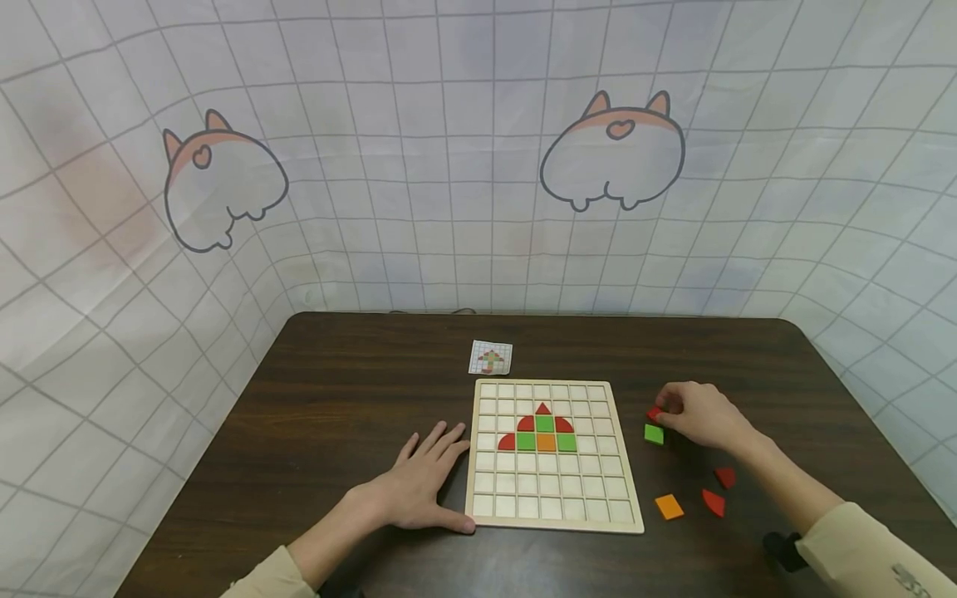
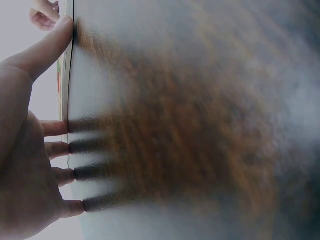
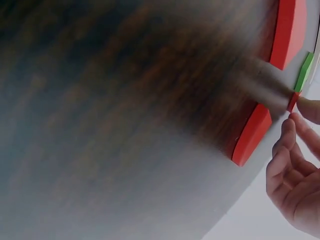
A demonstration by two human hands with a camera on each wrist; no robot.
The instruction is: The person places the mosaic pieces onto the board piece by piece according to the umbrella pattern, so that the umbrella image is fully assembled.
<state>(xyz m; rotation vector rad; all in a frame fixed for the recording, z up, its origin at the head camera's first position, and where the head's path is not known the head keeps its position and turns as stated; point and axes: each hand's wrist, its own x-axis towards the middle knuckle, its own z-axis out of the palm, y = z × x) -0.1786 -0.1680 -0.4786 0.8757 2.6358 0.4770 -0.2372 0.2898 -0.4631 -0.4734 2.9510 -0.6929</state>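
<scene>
My left hand (image 1: pixel 414 490) lies spread on the dark table, its fingertips and thumb right at the left edge of a pale wooden grid board (image 1: pixel 516 505). On the board, red, green and orange tiles form a pattern with a red triangle (image 1: pixel 542 409) on top and an orange square (image 1: pixel 547 443) low in the middle. To the board's right, my right hand (image 1: pixel 703 414) pinches a small red tile (image 1: pixel 654 413) between thumb and fingers, close to the tabletop. A green square tile (image 1: pixel 654 434) sits just beside it. Fingers partly hide the red tile's shape.
Nearer me on the right lie an orange square tile (image 1: pixel 669 507) and two red tiles, one a quarter circle (image 1: pixel 714 502) and one smaller (image 1: pixel 724 477). Behind the board rests a small printed pattern card (image 1: pixel 490 358). A grid-patterned curtain (image 1: pixel 493 166) surrounds the table's far side.
</scene>
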